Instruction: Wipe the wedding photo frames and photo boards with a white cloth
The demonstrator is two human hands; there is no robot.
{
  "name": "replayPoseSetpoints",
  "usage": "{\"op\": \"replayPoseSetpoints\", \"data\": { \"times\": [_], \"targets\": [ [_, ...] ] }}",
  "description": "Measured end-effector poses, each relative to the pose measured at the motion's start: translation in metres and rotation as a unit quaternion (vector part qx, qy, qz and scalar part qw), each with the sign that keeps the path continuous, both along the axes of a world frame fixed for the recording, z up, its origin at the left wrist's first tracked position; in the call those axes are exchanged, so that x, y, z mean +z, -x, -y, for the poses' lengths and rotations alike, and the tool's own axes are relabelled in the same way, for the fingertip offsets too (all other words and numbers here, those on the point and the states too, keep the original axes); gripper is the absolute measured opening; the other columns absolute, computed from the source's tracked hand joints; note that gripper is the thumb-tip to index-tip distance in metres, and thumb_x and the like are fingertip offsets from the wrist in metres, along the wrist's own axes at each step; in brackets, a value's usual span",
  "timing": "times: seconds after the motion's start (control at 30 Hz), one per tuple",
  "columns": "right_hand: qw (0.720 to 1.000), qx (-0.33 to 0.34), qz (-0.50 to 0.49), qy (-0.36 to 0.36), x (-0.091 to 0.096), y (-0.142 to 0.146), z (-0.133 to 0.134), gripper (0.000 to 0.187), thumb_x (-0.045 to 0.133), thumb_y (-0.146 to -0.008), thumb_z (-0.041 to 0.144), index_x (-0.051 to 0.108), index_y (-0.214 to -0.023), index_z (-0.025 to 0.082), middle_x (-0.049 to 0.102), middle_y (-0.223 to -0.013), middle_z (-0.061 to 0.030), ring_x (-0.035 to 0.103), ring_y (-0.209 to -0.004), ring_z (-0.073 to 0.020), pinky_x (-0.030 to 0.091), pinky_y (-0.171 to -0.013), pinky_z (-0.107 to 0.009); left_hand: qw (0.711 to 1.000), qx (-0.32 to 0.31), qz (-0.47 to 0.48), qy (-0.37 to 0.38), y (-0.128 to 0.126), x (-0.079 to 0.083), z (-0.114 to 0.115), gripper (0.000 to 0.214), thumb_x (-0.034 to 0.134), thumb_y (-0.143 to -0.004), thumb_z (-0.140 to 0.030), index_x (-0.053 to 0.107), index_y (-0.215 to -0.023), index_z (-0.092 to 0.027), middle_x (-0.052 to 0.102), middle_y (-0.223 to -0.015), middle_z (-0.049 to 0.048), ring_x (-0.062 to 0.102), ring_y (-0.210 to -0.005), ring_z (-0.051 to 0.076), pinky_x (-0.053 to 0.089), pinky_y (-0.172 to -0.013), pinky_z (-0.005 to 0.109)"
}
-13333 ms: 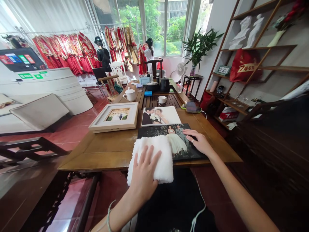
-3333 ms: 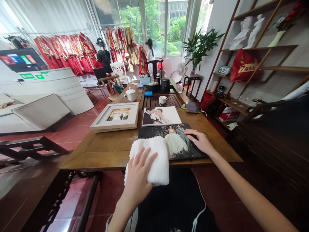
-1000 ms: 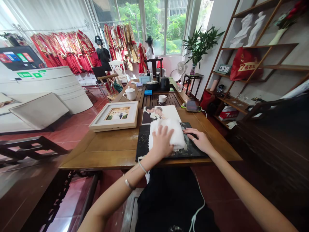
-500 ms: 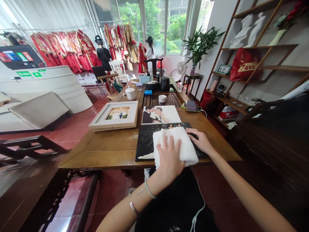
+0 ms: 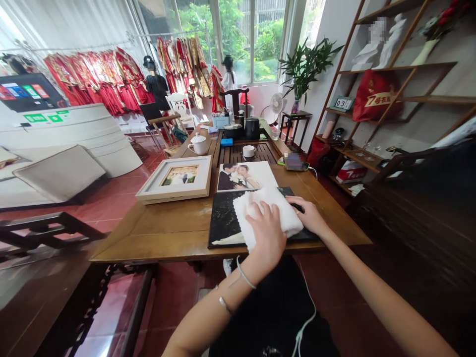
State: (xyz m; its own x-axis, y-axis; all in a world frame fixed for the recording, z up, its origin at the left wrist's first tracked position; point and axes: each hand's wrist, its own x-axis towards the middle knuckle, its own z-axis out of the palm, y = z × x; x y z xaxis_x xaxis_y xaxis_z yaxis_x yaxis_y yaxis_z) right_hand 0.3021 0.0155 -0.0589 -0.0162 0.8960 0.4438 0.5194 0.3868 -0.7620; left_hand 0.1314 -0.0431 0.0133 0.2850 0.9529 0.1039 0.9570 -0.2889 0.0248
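My left hand (image 5: 267,232) lies flat, fingers spread, on a folded white towel (image 5: 275,209) that covers the middle of a dark wedding photo board (image 5: 225,220) at the near edge of the wooden table (image 5: 167,233). At the board's right edge my right hand (image 5: 309,215) rests, fingers stretched out and pressing down. Behind the board lie a second, white-backed wedding photo (image 5: 256,174) and a cream framed picture (image 5: 176,178).
Further back on the table stand a tea tray (image 5: 238,154), a white teapot (image 5: 199,144), a cup (image 5: 248,150), dark kettles (image 5: 252,128) and a phone (image 5: 293,161). Shelves (image 5: 390,99) line the right wall. Two people stand by racks of red garments (image 5: 92,79) near the window.
My left hand has carried the towel from the board's left end to its middle and right part, sliding it back and forth over the photo. The right hand has kept its place.
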Motion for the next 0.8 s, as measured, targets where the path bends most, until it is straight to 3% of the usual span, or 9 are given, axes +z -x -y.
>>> {"op": "replayPoseSetpoints", "data": {
  "times": [0.17, 0.3, 0.53, 0.67, 0.8],
  "targets": [
    [1.0, -0.005, -0.021, 0.008, 0.002, 0.0, 0.002, 0.03, 0.059, -0.075, 0.027, 0.073, -0.101, 0.023, 0.069, -0.116, -0.0094, 0.063, -0.111, -0.0262, 0.046, -0.099, -0.045, 0.997, -0.074, 0.008, 0.02, 0.009, -0.005, 0.038, 0.077, 0.069, -0.075, -0.042, 0.036, -0.142, -0.022, 0.031, -0.151, 0.0155, 0.023, -0.137, 0.042, 0.034, -0.1, 0.064],
    [1.0, 0.012, -0.023, 0.005, 0.003, 0.0, 0.002, 0.027, 0.058, -0.075, 0.024, 0.073, -0.098, 0.024, 0.071, -0.113, -0.0092, 0.061, -0.114, -0.0264, 0.044, -0.101, -0.046, 0.988, -0.143, 0.026, 0.043, 0.034, -0.004, 0.036, 0.077, 0.071, -0.071, -0.034, 0.037, -0.14, -0.028, 0.03, -0.153, 0.0087, 0.023, -0.14, 0.037, 0.034, -0.104, 0.059],
    [1.0, 0.005, 0.008, 0.003, 0.001, -0.002, 0.001, 0.031, 0.053, -0.076, 0.02, 0.073, -0.1, 0.023, 0.069, -0.116, -0.0084, 0.061, -0.114, -0.0261, 0.043, -0.103, -0.047, 0.972, -0.223, 0.005, 0.08, 0.062, 0.018, -0.018, 0.062, 0.054, -0.074, -0.008, 0.046, -0.13, -0.033, 0.042, -0.147, -0.0011, 0.03, -0.139, 0.025, 0.043, -0.102, 0.049],
    [1.0, -0.01, 0.02, 0.01, 0.002, 0.0, 0.001, 0.027, 0.055, -0.08, 0.026, 0.071, -0.101, 0.023, 0.069, -0.117, -0.0083, 0.061, -0.113, -0.0261, 0.043, -0.102, -0.046, 0.961, -0.258, 0.008, 0.098, 0.061, 0.03, -0.061, 0.054, 0.05, -0.075, -0.004, 0.051, -0.122, -0.032, 0.052, -0.136, -0.0003, 0.038, -0.133, 0.023, 0.046, -0.098, 0.043],
    [1.0, -0.012, 0.009, 0.009, 0.002, 0.001, 0.001, 0.016, 0.058, -0.08, 0.029, 0.07, -0.089, 0.023, 0.07, -0.112, -0.0087, 0.063, -0.11, -0.0255, 0.044, -0.102, -0.045, 0.953, -0.276, 0.018, 0.125, 0.059, 0.034, -0.096, 0.055, 0.052, -0.071, 0.001, 0.055, -0.117, -0.028, 0.056, -0.127, 0.0025, 0.046, -0.125, 0.022, 0.046, -0.095, 0.035]
  ]
}}
